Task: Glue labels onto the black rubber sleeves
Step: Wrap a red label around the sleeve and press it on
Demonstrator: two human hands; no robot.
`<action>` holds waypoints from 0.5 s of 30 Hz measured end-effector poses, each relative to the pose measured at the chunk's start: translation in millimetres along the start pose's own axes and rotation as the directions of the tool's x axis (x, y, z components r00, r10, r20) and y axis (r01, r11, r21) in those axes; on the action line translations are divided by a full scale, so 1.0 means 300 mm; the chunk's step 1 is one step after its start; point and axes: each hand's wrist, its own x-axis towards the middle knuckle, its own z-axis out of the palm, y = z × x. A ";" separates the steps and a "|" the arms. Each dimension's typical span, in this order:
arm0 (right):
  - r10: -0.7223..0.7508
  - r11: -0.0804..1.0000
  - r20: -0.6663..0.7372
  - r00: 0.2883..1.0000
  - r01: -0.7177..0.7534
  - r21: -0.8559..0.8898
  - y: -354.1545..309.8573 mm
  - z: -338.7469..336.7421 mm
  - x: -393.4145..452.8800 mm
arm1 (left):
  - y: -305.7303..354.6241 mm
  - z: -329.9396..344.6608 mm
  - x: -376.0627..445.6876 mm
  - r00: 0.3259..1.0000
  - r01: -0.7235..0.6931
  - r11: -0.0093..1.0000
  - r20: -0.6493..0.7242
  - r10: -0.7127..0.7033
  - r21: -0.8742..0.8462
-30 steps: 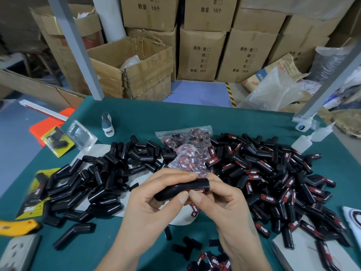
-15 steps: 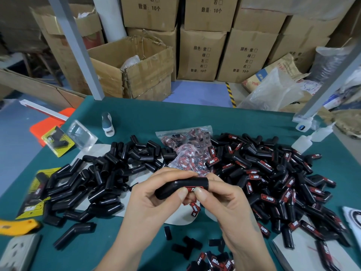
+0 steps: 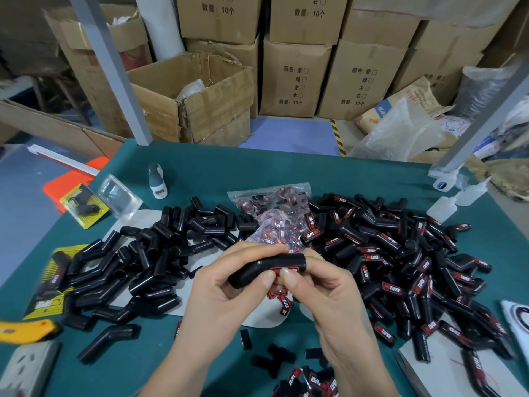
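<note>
Sleeve [image 3: 259,267] matte black, bent (red-edged label [image 3: 286,269] under thumbs).

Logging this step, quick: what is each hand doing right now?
Left hand: grips the sleeve.
Right hand: holds the same sleeve, thumb pressing on its red label.

Far table: bare green cloth [image 3: 286,173] past both heaps, open to a reach.
Left: plain sleeves [image 3: 137,262] heaped, blocking that side.
Right: labelled sleeves [image 3: 400,262] heaped out to the glue bottles [image 3: 446,206].
Middle: label bag [image 3: 274,213] between heaps.
Near edge: loose labels [image 3: 312,382], socket [image 3: 25,371], knife [image 3: 25,330].
</note>
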 end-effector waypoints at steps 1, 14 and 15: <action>-0.004 1.000 0.002 1.000 0.004 -0.012 0.001 -0.005 0.001 | -0.001 -0.002 0.001 1.000 0.007 1.000 0.000 -0.007 -0.009; -0.020 1.000 0.008 1.000 0.020 -0.015 -0.001 -0.008 -0.002 | 0.004 0.004 0.001 1.000 -0.001 1.000 0.002 0.001 -0.011; -0.020 1.000 0.005 1.000 0.020 -0.004 0.001 -0.006 -0.002 | 0.004 0.006 0.001 1.000 -0.011 1.000 0.005 0.011 0.002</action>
